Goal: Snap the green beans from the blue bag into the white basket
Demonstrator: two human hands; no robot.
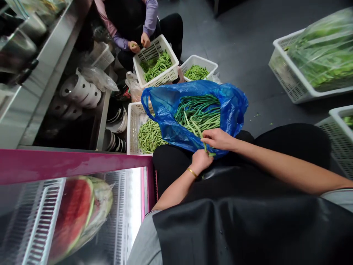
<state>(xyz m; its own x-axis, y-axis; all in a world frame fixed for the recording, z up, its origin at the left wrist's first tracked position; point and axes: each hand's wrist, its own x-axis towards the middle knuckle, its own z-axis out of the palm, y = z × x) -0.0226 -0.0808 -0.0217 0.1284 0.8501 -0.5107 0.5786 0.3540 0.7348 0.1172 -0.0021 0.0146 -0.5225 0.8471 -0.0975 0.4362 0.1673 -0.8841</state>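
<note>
A blue plastic bag [234, 106] lies open at my knees, with long green beans [200, 106] inside it. My left hand [202, 161], with a gold bracelet at the wrist, is closed around the lower ends of a few pale beans [197, 127]. Just above and to the right, my right hand [217, 139] pinches the same beans between thumb and fingers, over the bag's near edge. Short cut bean pieces [150, 137] fill a white basket [132, 127] left of the bag, partly under its edge.
Across from me, a seated person's hands [139, 43] are over a white basket [161, 80] of beans. A smaller basket [211, 66] of beans stands beside it. Crates [292, 79] of greens are on the right. A pink-framed case [110, 162] with watermelon [74, 209] is at left.
</note>
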